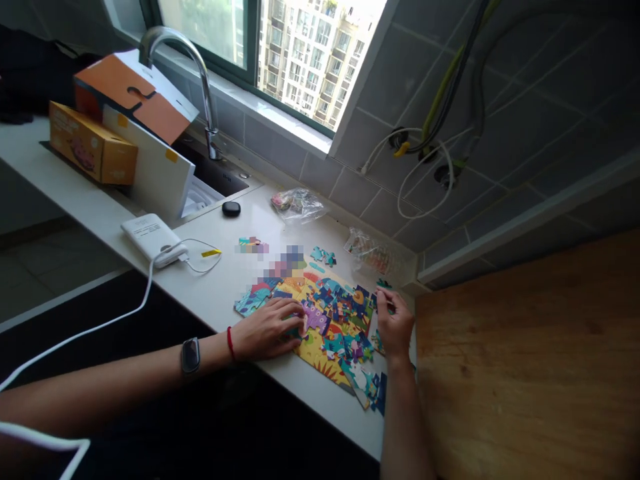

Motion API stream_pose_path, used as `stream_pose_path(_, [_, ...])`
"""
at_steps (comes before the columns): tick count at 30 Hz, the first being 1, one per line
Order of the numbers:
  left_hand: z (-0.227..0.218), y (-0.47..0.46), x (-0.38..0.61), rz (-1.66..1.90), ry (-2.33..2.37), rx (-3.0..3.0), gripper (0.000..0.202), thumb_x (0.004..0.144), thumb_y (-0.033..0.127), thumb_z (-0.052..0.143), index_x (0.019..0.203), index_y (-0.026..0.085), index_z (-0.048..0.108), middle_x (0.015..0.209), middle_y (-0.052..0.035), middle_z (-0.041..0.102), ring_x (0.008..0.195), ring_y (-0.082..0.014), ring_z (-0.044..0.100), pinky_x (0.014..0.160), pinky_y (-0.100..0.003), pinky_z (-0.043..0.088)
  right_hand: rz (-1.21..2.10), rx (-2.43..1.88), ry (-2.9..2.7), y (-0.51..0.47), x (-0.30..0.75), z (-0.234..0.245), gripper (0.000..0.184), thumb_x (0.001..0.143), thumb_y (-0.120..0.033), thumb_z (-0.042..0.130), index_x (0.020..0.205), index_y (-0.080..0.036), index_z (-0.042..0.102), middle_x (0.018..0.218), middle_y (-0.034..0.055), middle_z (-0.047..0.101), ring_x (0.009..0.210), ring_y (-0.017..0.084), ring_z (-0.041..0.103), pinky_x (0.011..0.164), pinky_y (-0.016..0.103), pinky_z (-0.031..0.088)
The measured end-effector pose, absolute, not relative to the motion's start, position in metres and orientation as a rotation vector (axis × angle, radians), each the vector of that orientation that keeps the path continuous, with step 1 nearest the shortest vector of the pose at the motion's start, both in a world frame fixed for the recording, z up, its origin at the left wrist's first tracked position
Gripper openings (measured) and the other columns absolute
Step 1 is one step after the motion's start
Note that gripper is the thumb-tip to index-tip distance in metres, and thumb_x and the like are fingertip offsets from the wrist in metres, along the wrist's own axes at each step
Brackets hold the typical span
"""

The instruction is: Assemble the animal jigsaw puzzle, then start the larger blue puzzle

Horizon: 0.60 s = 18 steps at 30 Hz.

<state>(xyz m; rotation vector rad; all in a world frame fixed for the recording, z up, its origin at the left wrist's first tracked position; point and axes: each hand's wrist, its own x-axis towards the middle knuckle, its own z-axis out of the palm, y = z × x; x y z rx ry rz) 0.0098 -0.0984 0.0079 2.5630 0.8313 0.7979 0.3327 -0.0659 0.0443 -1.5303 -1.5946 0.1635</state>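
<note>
My left hand (273,328) lies over the near left side of a colourful jigsaw puzzle (313,350), fingers spread and slightly bent. Its fingertips rest by a purple patch of pieces, and nothing shows lifted in them. At the puzzle's right edge, my right hand (396,323) is closed in a pinch, with a small dark teal puzzle piece (384,283) at its fingertips. Loose pieces (360,347) lie on top of the puzzle's right part. More joined pieces (367,383) overlap its near right corner. Two teal pieces (323,255) sit beyond its far edge.
A crumpled clear bag (299,205) and another plastic bag (370,250) lie along the tiled wall. A white power bank (153,239) with a cable and a black case (231,209) stand left. Boxes (93,143) crowd the sink by the faucet (207,87). A wooden panel (525,360) borders the right.
</note>
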Motion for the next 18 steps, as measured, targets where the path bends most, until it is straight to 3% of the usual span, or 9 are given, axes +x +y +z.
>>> stream_pose_path(2, [0.008,-0.099,0.01,0.766,0.845,2.573,0.015,0.1,0.032,0.062,0.112,0.025,0.066,0.132,-0.0092,0.066,0.131,-0.029,0.059,0.109,-0.047,0.05,0.129,-1.517,-1.51,-0.067,0.335,0.039,0.033,0.101,-0.042,0.057,0.103,-0.018,0.079,0.101,0.0113,0.079,0.094,0.026,0.074,0.084,0.038,0.059])
stream_pose_path(10, [0.013,-0.094,0.012,0.662,0.875,2.643,0.03,0.107,0.031,0.053,0.135,0.026,0.063,0.149,-0.0099,0.06,0.143,-0.0304,0.052,0.116,-0.05,0.049,0.104,-1.538,-1.645,-0.071,0.321,0.019,0.031,0.095,-0.019,0.05,0.104,-0.021,0.079,0.101,0.009,0.078,0.101,0.027,0.069,0.094,0.042,0.054])
stream_pose_path(14, [0.021,-0.083,0.032,0.433,0.827,2.692,0.051,0.106,0.042,0.054,0.155,0.029,0.049,0.167,-0.012,0.041,0.153,-0.0355,0.041,0.12,-0.056,0.045,0.198,-1.539,-1.681,-0.07,0.318,0.015,0.036,0.092,-0.012,0.046,0.102,-0.021,0.08,0.102,0.0093,0.078,0.103,0.027,0.067,0.096,0.044,0.053])
stream_pose_path(18, [0.019,-0.072,0.055,0.281,0.807,2.769,0.061,0.106,0.055,0.052,0.16,0.028,0.043,0.173,-0.0146,0.029,0.158,-0.0406,0.029,0.121,-0.061,0.039,0.328,-1.556,-1.766,-0.071,0.318,0.016,0.037,0.094,-0.013,0.049,0.109,-0.024,0.081,0.108,0.0092,0.079,0.109,0.027,0.067,0.101,0.046,0.053])
